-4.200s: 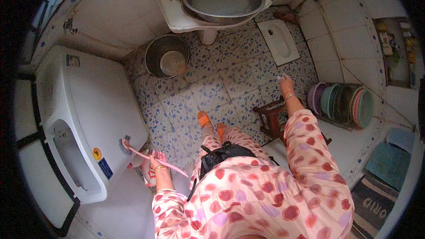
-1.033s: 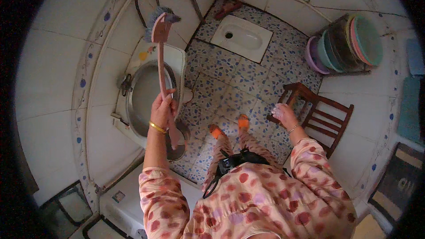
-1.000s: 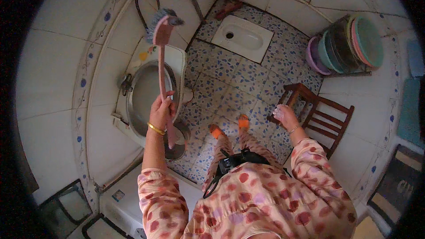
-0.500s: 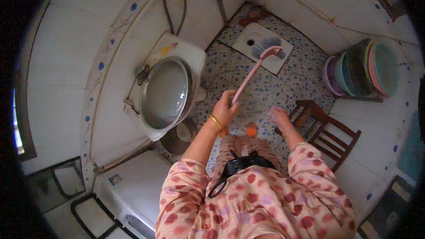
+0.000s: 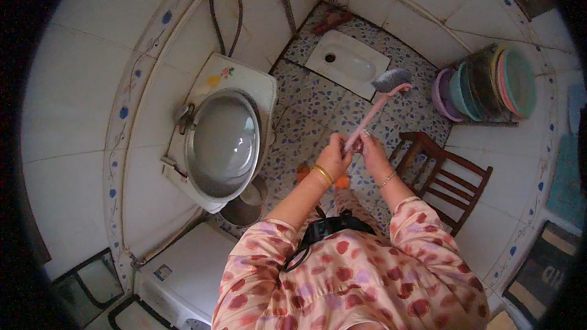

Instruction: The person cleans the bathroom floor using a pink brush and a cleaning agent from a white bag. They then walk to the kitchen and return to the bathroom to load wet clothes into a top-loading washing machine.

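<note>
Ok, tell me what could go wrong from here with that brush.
The pink long-handled brush, gripped low by the left hand, might slip and drop onto the floor or the squat toilet. The wooden chair looks close to the right hand, which could bump it if it moves outward.

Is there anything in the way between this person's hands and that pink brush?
Nothing visible is. The left hand grips the brush by its handle, and the right hand is close against the handle, though its exact contact is hard to tell. The wooden chair stands off to the right, not between them.
</note>
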Tool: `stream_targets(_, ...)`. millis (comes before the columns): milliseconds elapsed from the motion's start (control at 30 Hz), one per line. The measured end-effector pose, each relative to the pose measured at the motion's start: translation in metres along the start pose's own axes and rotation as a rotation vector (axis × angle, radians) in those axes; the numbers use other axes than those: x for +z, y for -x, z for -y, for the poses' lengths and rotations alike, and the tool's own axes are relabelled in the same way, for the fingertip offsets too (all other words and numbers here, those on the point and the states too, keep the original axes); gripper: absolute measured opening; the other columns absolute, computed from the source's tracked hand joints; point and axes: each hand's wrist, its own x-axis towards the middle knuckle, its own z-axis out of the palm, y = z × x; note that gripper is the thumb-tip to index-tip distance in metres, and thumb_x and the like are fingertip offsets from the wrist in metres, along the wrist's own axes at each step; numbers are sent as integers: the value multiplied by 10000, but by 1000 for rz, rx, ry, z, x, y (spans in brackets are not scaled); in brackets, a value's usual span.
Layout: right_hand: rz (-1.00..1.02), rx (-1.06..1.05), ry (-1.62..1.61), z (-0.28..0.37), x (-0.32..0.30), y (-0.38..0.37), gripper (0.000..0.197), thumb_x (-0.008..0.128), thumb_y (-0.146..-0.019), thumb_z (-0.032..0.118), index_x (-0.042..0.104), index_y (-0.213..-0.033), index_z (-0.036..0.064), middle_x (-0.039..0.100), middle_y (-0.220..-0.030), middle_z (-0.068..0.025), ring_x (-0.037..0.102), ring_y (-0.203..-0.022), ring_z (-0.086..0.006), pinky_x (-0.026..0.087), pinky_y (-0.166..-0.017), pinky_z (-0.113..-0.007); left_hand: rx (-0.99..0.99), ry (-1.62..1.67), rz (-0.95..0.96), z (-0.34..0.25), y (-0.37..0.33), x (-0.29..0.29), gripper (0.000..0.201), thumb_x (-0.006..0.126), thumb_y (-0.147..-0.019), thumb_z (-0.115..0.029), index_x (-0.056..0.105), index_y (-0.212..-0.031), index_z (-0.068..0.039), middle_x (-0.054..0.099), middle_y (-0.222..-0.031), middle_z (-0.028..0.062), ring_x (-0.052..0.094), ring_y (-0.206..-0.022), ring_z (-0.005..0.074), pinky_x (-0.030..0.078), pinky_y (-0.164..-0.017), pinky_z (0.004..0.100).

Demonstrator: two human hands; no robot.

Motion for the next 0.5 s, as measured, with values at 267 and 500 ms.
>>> stream_targets(267,-163,-10,-282,-3,38,-2,171,526,-839,208,515,-881,43,502,-832,-22,485,-784,-140,400,-755,-281,-24,29,114,9,9,-68,311,597,-785,-223,496,-1000,-23,586,-912,160,589,-826,241,460,-727,328)
stream_targets(500,-302,-18,-241,-6,26,0,183,517,-844,219,505,-867,39,504,-830,-33,480,-783,-143,390,-739,-284,-418,900,-624,160,21,-269,324,432,-840,-321,546,-913,-27,586,-805,85,553,-699,173,456,-637,285)
